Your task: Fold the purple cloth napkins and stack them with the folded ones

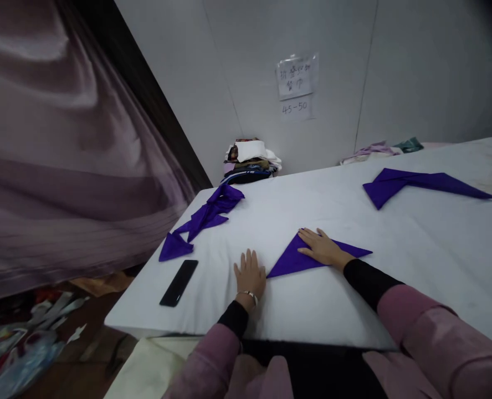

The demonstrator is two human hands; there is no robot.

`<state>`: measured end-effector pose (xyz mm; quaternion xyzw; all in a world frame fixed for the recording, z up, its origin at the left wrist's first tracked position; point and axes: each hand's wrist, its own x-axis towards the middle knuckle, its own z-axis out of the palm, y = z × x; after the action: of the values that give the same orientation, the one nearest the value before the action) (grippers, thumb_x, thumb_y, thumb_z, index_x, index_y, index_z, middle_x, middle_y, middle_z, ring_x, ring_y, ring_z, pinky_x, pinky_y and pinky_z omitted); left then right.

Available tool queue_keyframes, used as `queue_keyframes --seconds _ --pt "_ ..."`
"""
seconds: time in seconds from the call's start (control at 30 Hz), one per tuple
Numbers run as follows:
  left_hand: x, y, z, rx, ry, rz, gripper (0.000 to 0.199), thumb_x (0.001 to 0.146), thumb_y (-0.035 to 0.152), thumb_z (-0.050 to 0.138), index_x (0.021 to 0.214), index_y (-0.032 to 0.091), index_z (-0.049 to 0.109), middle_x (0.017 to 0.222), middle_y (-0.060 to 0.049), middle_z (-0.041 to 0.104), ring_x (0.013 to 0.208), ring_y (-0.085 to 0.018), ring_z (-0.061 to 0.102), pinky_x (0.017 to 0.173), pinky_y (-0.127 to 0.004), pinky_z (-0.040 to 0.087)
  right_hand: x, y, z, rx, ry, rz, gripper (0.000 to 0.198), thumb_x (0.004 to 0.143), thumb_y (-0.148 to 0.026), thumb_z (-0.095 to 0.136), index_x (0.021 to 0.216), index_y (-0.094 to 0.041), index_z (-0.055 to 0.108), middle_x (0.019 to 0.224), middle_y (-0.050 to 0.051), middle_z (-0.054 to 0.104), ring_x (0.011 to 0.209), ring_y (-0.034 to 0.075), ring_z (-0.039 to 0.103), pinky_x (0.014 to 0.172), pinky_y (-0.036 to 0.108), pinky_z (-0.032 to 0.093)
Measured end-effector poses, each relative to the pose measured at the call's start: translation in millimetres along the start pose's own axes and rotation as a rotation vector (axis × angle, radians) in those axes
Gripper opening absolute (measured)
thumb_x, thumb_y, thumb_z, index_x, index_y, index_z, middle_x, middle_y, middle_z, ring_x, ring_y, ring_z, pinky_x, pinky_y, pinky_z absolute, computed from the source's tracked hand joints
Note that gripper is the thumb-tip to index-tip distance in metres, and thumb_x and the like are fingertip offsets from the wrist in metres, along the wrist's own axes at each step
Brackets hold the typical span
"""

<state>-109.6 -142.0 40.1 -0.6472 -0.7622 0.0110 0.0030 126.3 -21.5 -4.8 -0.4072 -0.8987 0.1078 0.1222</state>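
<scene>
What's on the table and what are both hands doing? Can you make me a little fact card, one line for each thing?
Left hand: flat on the white table, right by the left corner of the purple triangle; can't tell if touching
Right hand: flat on the triangle
Phone: dark, lying left of the left hand
Left cloth: purple, crumpled, beyond the phone
Right cloth: purple, stretched out long
Pile: clothes, at the table's far edge

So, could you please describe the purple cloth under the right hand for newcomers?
On the white-covered table, look beyond the near edge's middle. The purple cloth there is a flat triangle; unlike the other purple pieces, it lies under the right hand.
</scene>
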Motion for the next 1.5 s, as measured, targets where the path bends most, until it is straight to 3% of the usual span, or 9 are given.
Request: queue_keyframes --seconds 0.03,0.13,0.2,0.3,0.47,0.63,0.9,1.1,1.5 --pt "2.4 9.5 -5.2 -0.008 0.064 0.015 0.055 0.090 0.031 0.031 0.141 0.010 0.029 0.149 -0.013 0.024 0.138 -0.027 0.018 0.110 -0.052 0.018 0.1 0.6 1.1 -0.008 0.004 0.000 0.070 0.088 -0.064 0.021 0.142 -0.022 0.029 0.147 0.009 0.030 0.135 0.025 0.023 0.108 0.052 0.015" --pt "13.5 52.9 -8.5 -0.091 0.157 0.294 0.056 0.092 0.041 0.027 0.141 0.013 0.030 0.149 -0.009 0.025 0.139 -0.023 0.015 0.113 -0.045 0.014 0.2 3.1 4.3 -0.041 0.012 -0.008 0.068 0.088 -0.062 0.022 0.142 -0.022 0.030 0.146 0.010 0.031 0.135 0.026 0.025 0.107 0.052 0.016" --pt "21.2 81.1 0.1 -0.135 0.126 0.427 0.063 0.090 0.049 0.026 0.142 0.013 0.025 0.150 -0.009 0.023 0.139 -0.023 0.013 0.113 -0.045 0.015 0.2 4.9 5.7 -0.058 0.012 -0.027 0.064 0.090 -0.057 0.022 0.142 -0.022 0.030 0.146 0.010 0.032 0.135 0.026 0.025 0.106 0.052 0.018" --pt "29.0 103.0 18.9 -0.158 0.041 0.448 0.078 0.086 0.062 0.025 0.143 0.009 0.021 0.150 -0.012 0.021 0.139 -0.026 0.012 0.112 -0.048 0.014 0.4 5.8 5.9 -0.064 0.010 -0.026 0.059 0.091 -0.051 0.021 0.142 -0.022 0.030 0.146 0.010 0.031 0.135 0.025 0.024 0.106 0.052 0.019" --pt "29.4 99.3 31.5 -0.175 -0.011 0.420 0.086 0.083 0.068 0.023 0.144 0.007 0.018 0.150 -0.014 0.022 0.139 -0.028 0.010 0.112 -0.048 0.011 2.6 3.3 3.3 -0.007 -0.010 0.038 0.059 0.092 -0.047 0.023 0.142 -0.018 0.029 0.148 0.010 0.028 0.136 0.023 0.021 0.108 0.049 0.016" --pt "34.8 91.6 20.3 -0.253 0.012 0.289 0.070 0.088 0.058 0.026 0.142 0.014 0.024 0.149 -0.012 0.024 0.136 -0.029 0.020 0.109 -0.048 0.019 3.4 10.6 1.9 0.148 0.100 0.169 0.063 0.091 -0.048 0.026 0.144 -0.014 0.022 0.148 0.013 0.025 0.136 0.023 0.019 0.109 0.047 0.019" --pt "77.8 89.5 10.4 -0.450 0.039 0.106 0.039 0.086 0.030 0.047 0.122 0.016 0.052 0.109 -0.009 0.064 0.104 -0.023 0.053 0.090 -0.035 0.040 -5.1 25.4 -0.6 0.110 0.204 0.278 0.051 0.087 -0.037 0.039 0.131 -0.012 0.046 0.132 0.015 0.050 0.125 0.028 0.041 0.106 0.048 0.026" --pt "92.1 96.7 19.8 -0.506 0.052 0.088 0.018 0.084 0.022 0.051 0.097 0.021 0.064 0.094 -0.004 0.066 0.094 -0.018 0.057 0.083 -0.030 0.043 -9.1 24.5 3.4 0.155 0.268 0.247 0.048 0.082 -0.027 0.044 0.127 -0.014 0.051 0.121 0.012 0.059 0.111 0.026 0.053 0.097 0.044 0.038" --pt "98.5 99.0 25.5 -0.500 0.064 0.106 0.018 0.084 0.017 0.050 0.094 0.021 0.064 0.092 -0.003 0.065 0.093 -0.017 0.056 0.084 -0.030 0.042 -12.4 20.3 -3.4 0.167 0.246 0.312 0.047 0.081 -0.024 0.040 0.127 -0.017 0.051 0.118 0.011 0.061 0.108 0.027 0.052 0.095 0.044 0.037"
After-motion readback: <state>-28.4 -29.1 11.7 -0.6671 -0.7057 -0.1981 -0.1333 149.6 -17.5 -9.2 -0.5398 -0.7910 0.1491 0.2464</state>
